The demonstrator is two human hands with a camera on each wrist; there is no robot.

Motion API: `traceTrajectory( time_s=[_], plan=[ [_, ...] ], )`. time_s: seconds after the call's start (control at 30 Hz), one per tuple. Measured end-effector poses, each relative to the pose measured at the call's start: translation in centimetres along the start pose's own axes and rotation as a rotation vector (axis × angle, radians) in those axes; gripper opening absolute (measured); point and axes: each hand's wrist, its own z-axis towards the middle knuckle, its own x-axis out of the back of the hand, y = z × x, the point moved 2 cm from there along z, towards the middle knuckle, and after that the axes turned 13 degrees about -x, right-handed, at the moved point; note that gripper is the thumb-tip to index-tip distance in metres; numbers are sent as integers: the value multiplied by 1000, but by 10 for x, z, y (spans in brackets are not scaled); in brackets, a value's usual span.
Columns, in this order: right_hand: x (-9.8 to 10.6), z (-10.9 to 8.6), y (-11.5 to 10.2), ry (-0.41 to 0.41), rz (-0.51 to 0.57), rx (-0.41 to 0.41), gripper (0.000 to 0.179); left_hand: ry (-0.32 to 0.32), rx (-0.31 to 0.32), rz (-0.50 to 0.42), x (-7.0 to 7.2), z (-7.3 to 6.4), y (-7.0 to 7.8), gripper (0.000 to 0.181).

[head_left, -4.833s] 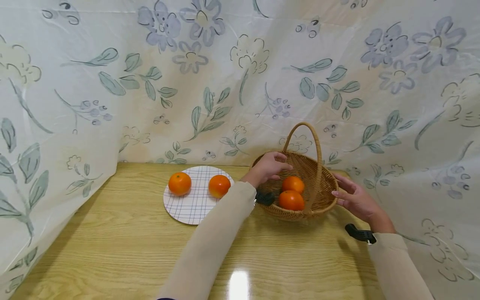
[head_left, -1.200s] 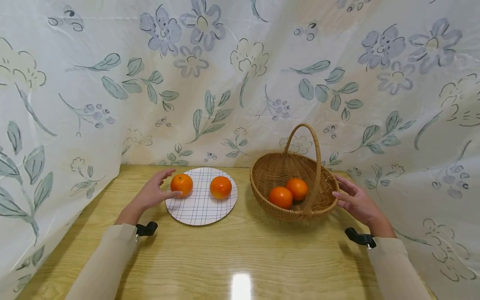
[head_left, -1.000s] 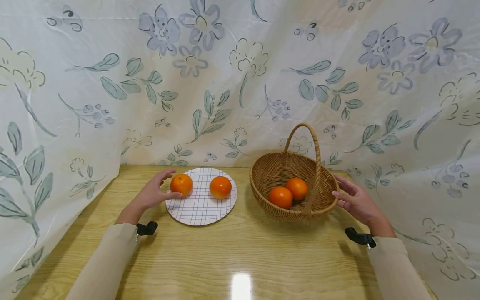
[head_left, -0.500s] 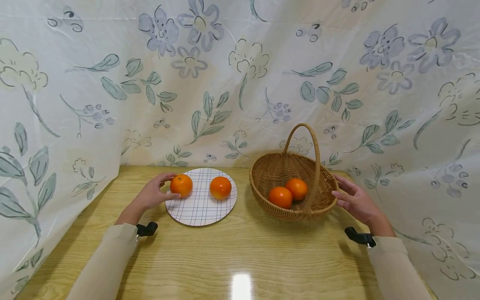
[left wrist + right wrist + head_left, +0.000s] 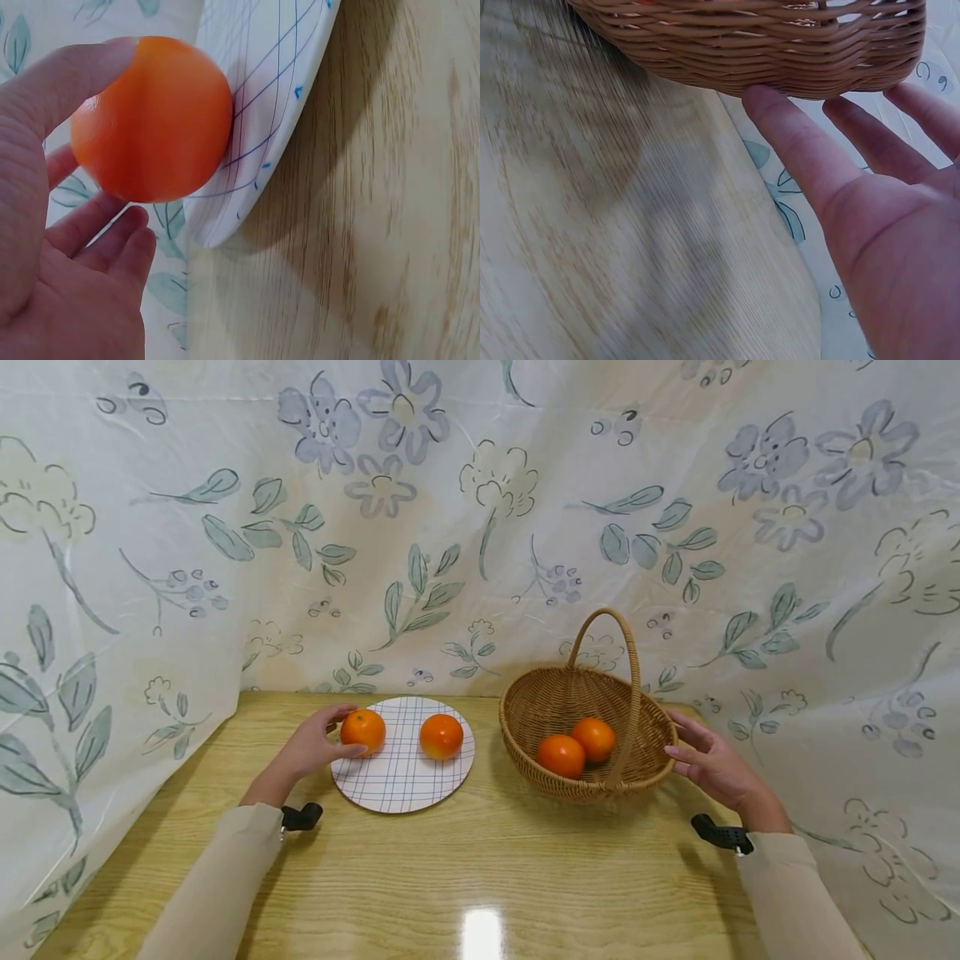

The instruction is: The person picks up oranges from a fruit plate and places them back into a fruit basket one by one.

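In the head view, my left hand (image 5: pixel 311 745) is at the left side of the round plate (image 5: pixel 393 787), thumb and fingers around an orange (image 5: pixel 363 731). In the left wrist view, the thumb (image 5: pixel 82 75) lies on that orange (image 5: pixel 161 124); the index finger goes partly behind it, and the other fingers are loosely bent below. A second orange (image 5: pixel 441 737) sits on the plate's right half. My right hand (image 5: pixel 716 764) touches the right side of the wicker basket (image 5: pixel 517 735). In the right wrist view, its fairly straight thumb and fingertips meet the basket's woven wall (image 5: pixel 780 56).
Two more oranges (image 5: pixel 561 756) lie side by side in the basket, beneath its tall arched handle (image 5: pixel 630 652). A flower-patterned cloth (image 5: pixel 450 527) hangs behind and at both sides of the wooden table (image 5: pixel 420 877). A gap of table separates plate and basket.
My left hand has gone from inside the basket to the plate's left orange, lately edging right and gripping it. The basket's oranges have shifted. My right hand stays at the basket.
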Motion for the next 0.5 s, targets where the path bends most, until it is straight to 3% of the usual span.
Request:
traceTrajectory(
  time_s=[0.2, 0.5],
  plan=[
    [0, 0, 1, 1, -4, -4, 73, 2, 46, -19, -5, 2, -3, 85],
    [1, 2, 3, -17, 15, 7, 73, 13, 64, -28, -11, 2, -2, 88]
  ],
)
